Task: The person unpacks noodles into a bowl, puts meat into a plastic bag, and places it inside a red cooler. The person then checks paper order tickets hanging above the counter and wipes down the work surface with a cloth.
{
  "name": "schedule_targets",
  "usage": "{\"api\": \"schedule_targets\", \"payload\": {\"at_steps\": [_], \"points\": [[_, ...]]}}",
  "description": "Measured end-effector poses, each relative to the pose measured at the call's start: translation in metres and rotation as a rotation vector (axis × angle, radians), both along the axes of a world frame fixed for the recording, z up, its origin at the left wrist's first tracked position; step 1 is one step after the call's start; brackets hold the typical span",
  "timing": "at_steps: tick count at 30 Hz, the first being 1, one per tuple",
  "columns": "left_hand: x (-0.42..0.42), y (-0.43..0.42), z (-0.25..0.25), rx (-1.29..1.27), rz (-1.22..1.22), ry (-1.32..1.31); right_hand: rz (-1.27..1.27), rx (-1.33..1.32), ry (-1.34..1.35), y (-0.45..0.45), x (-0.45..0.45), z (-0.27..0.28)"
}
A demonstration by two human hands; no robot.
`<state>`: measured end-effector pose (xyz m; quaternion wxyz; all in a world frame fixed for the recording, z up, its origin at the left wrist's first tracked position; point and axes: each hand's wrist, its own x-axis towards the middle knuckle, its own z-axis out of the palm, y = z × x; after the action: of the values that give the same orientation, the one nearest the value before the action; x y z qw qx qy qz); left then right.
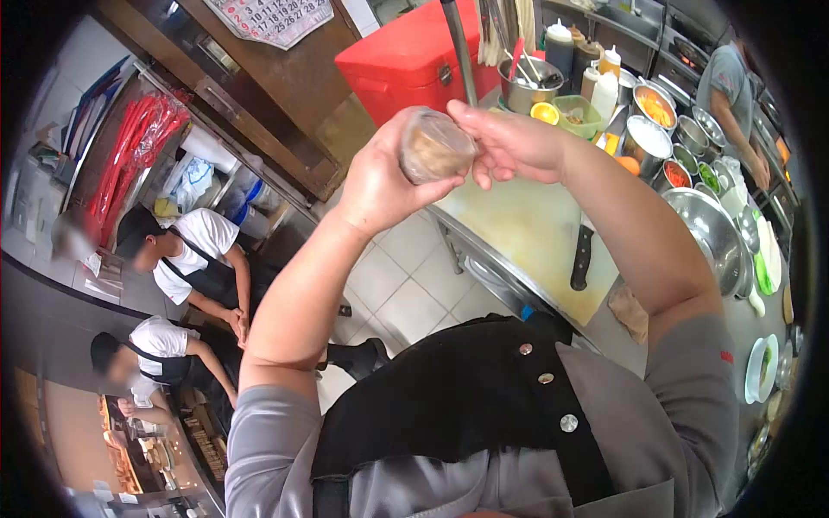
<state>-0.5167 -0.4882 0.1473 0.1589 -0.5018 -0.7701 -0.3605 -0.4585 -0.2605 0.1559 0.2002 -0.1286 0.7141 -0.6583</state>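
So the thing in hand is a roundish bundle (433, 148) of something tan and lumpy, done up in thin clear plastic. The wrap's pretty shiny and wrinkled, a bit cloudy in spots, and the stuff inside looks pale brown; can't tell what it is, honestly. It's held up in the air around the far left corner of the cutting board (509, 216), not resting on anything.

Left hand (384, 177) has it cupped, thumb along the bottom. Right hand (518, 142) is half open at the other side, thumb up by the top of the plastic, fingers loosely curled. Can't tell if it's actually pinching the wrap.

On the board there's a knife (581, 259), black handle toward the near right corner, blade partly hidden by the right forearm. A brownish crumpled thing (629, 312) sits just beside the right edge. Past the far edge: a cut orange fruit half (545, 112), a green tub (577, 116) and a metal pot of utensils (528, 86). Big red cooler (406, 69) is beyond the hands.
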Motion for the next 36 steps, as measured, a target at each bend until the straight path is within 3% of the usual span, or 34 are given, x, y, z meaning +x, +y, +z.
{"api": "schedule_targets", "payload": {"at_steps": [3,5,7,10,15,18,21,25,28,31,33,35,36], "points": [[-0.005,-0.001,-0.014,0.335,-0.091,-0.454,-0.13,0.32,0.252,0.009,0.002,0.008],[-0.008,-0.002,-0.016,0.468,-0.184,-0.706,-0.131,0.467,0.606,0.005,0.007,0.002],[-0.006,-0.005,-0.015,0.469,-0.223,-0.755,-0.171,0.64,0.81,0.002,0.008,0.008],[-0.008,-0.005,-0.028,0.417,-0.251,-0.781,-0.185,0.551,0.895,-0.005,0.007,0.021],[-0.006,0.003,-0.058,0.321,-0.233,-0.833,-0.318,0.54,0.839,-0.01,0.011,0.006],[-0.019,0.018,-0.087,0.331,-0.201,-0.711,-0.412,0.54,0.791,0.001,0.011,-0.005],[-0.02,0.024,-0.106,0.099,-0.17,-0.739,-0.451,0.591,0.739,0.007,0.015,-0.03],[-0.02,0.038,-0.111,0.182,-0.162,-0.959,-0.496,0.64,0.619,0.027,0.02,-0.049],[-0.02,0.047,-0.117,0.274,-0.151,-1.076,-0.52,0.504,0.539,0.041,0.024,-0.067],[-0.017,0.057,-0.132,-0.03,-0.102,-0.633,-0.554,0.249,0.467,0.047,0.021,-0.092],[-0.01,0.072,-0.127,-0.004,-0.163,-0.633,-0.488,0.268,0.485,0.038,0.019,-0.09],[-0.014,0.088,-0.134,0.217,-0.309,-0.721,-0.463,0.318,0.517,0.029,0.013,-0.085],[-0.019,0.09,-0.141,0.15,-0.271,-0.774,-0.466,0.36,0.527,0.026,0.01,-0.085]]}}
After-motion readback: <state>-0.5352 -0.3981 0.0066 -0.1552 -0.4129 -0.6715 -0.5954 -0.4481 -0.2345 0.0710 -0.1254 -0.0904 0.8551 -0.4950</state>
